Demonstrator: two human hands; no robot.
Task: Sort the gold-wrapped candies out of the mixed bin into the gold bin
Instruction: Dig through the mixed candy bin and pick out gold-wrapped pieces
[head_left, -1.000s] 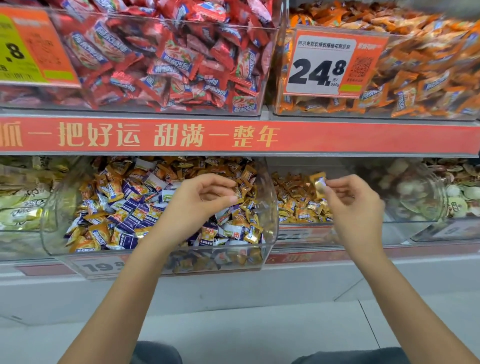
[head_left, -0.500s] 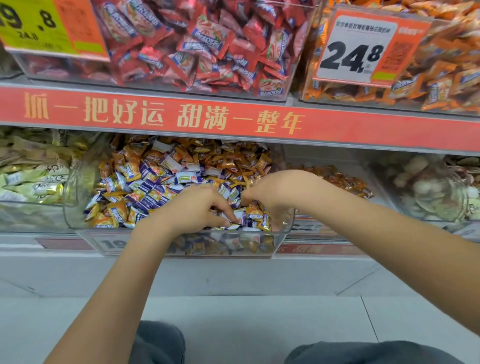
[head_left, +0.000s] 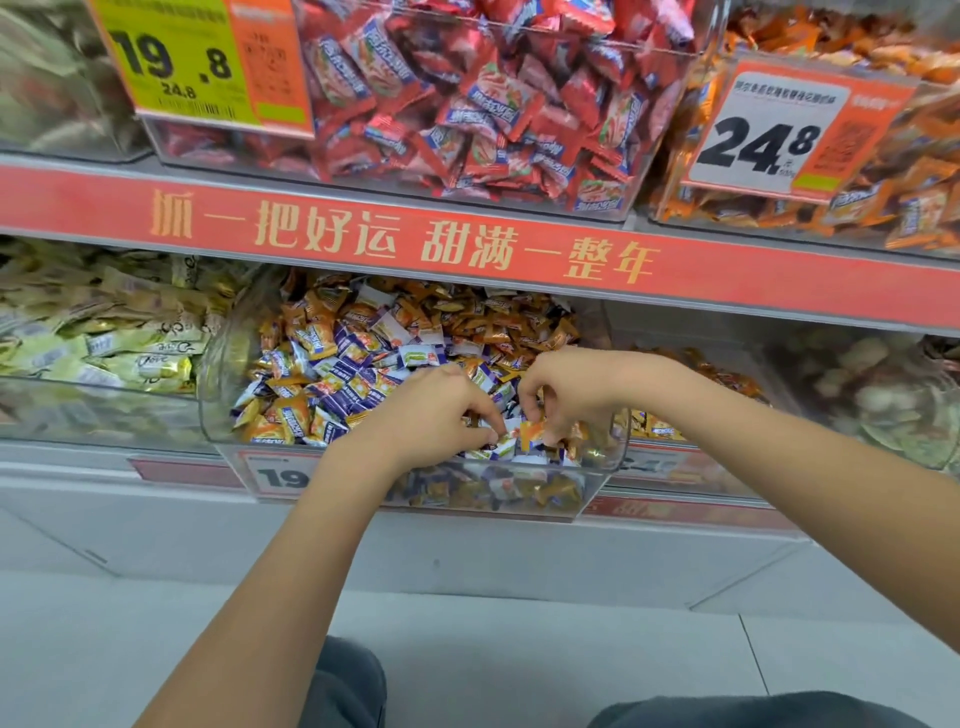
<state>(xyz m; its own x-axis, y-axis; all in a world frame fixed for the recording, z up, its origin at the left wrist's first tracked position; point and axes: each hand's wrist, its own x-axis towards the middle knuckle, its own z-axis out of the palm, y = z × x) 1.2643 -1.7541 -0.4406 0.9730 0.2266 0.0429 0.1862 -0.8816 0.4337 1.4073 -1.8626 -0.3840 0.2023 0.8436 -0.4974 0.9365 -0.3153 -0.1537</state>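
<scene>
Both hands dig at the mixed bin's (head_left: 218, 415) front-right corner, nearest the gold bin (head_left: 675, 467). The right hand (head_left: 566, 389) pinches a gold-wrapped candy (head_left: 531, 432); the left hand (head_left: 436, 410) curls into the pile, its hold hidden.

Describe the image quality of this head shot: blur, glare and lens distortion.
Head view: wide-angle bend curves the red shelf strip and bows the frame edges; the top-left corner and the far-right bin look soft and blurred; glare streaks the clear front wall of the mixed bin; both hands, left hand and right hand, and the price tag are fairly sharp; lighting is even, without hard shadows.
</scene>
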